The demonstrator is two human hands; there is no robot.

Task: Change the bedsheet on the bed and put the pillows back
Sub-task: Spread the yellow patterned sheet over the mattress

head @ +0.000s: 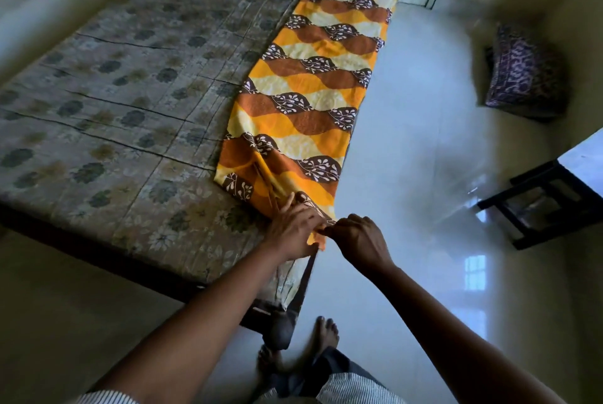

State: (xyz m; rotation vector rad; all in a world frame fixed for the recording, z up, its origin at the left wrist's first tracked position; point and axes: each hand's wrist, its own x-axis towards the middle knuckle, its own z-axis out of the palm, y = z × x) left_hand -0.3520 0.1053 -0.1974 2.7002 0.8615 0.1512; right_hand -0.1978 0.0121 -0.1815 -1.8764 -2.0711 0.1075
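Head view: your left hand (293, 227), fingers curled, grips the near end of the orange bedsheet (310, 93); your right hand (359, 240), fingers curled tight, pinches its corner. Bedsheet lies folded along the right edge of the mattress (130, 93); pillow (522, 74) on floor.

Both bare forearms reach forward from the lower edge and converge, so the hands sit side by side, nearly touching. The left hand (293, 227) lies back-up, its fingers curled round a corner of the bedsheet (303, 103) and its thumb stretched forward. The right hand (359, 239) is knuckles-up with fingers tucked under, pinching the same corner.
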